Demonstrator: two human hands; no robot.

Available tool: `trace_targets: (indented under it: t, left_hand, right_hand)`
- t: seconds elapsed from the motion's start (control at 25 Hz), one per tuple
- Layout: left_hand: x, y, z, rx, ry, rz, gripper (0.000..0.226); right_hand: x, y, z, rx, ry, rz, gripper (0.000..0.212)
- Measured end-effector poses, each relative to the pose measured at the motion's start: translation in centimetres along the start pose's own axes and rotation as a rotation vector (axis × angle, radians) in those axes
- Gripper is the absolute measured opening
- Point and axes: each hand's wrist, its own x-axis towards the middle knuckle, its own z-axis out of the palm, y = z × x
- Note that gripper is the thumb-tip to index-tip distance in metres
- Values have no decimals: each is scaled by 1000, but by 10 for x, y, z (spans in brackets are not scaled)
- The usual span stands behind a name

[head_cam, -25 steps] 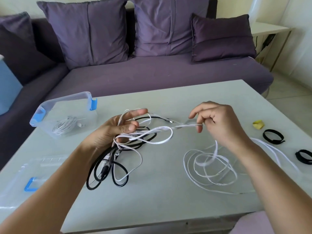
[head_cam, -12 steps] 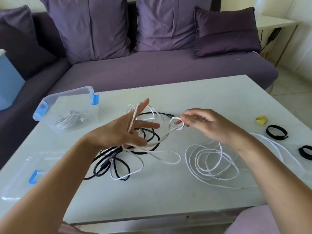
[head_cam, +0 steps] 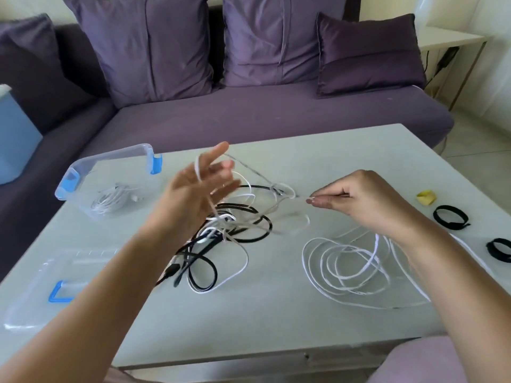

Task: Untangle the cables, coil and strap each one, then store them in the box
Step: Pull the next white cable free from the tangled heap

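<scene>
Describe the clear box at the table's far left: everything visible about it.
The box is a clear plastic tub, rectangular with rounded corners, with a blue latch at each short end. It is open. Its lid lies apart from it, nearer the camera. The box stands upright on the far left of the table. A coiled white cable lies inside. Only the table and that cable touch it.

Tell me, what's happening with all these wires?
A person is untangling cables on a table. The left hand has a white cable draped over its spread fingers above the black-and-white tangle, while the right hand pinches a strand of it. One coiled cable sits in the box; black straps lie unused at the right.
</scene>
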Motion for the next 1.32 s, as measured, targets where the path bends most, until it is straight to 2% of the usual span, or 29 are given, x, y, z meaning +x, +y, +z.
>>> trace_targets:
  t: [0.04,0.08,0.12,0.16,0.2,0.28,0.32,0.4,0.44,0.48,0.52,0.56,0.64,0.68,0.76,0.8,0.84,0.88,0.96,1.0,1.04,1.12,1.2,1.28,1.32]
  left_hand:
    - [5,7,-5,-300,27,-74,22]
    - [8,12,-11,-517,-8,-174,24]
    - [10,18,-15,-627,-100,-287,29]
    - [10,22,-21,-609,-181,-359,26]
    - [10,24,-25,-486,-196,-388,21]
    - [8,22,-33,-212,-161,-409,27]
    - [8,19,-37,-241,-222,-409,26]
    - [9,15,-39,-588,-370,-363,27]
    - [10,12,-38,-762,-306,-307,19]
    - [14,8,-38,-859,-153,-234,8]
    - [15,5,-38,-893,-4,-163,8]
    - [16,7,-37,-877,77,-132,15]
    - [14,20,-36,-690,83,-166,33]
    - [14,24,-41,-508,82,-201,39]
    - [6,34,-47,-188,43,-268,32]
    - [1,38,-47,-115,-9,-285,22]
    - [-5,40,-45,-70,-97,-301,23]
    - [-10,41,-43,-26,-206,-331,31]
    - [-19,39,-34,101,-455,-387,39]
    - [-23,36,-28,181,-573,-401,37]
    - [-27,32,-20,265,-686,-404,32]
    - [-35,21,-4,439,-864,-390,28]
    - [-43,6,6,661,-924,-364,30]
    - [-55,-7,13,931,-892,-206,26]
    - [-61,-10,17,1020,-847,-133,23]
  right_hand:
    - [-1,-1,2,-3,-8,-27,11]
    - [-2,0,4,-35,-9,-53,14]
    - [-1,3,6,-81,7,-78,16]
    - [1,7,6,-127,37,-95,16]
    - [2,11,3,-164,100,-118,15]
    - [7,22,-9,-217,327,-184,12]
    - [7,27,-16,-240,449,-205,12]
    - [5,33,-30,-288,647,-231,13]
    - [4,36,-34,-299,709,-233,15]
    - [3,38,-35,-303,749,-232,16]
    - [3,39,-35,-304,759,-231,17]
    - [5,39,-33,-309,754,-235,16]
    - [7,39,-30,-338,677,-241,13]
    - [7,40,-31,-306,551,-213,13]
    - [1,40,-34,-128,140,-28,20]
    - [-4,38,-32,-47,-94,96,27]
    - [-7,33,-27,-13,-243,162,33]
    - [-7,26,-20,12,-295,176,37]
    - [-5,5,-1,182,-194,133,37]
    - [-4,-4,10,264,-178,145,30]
    - [-4,-11,20,261,-209,162,29]
    - [-10,-17,34,37,-325,210,51]
    - [-14,-14,42,-82,-308,189,49]
    - [-16,-15,43,-20,-257,122,23]
    - [-16,-16,43,-9,-262,110,21]
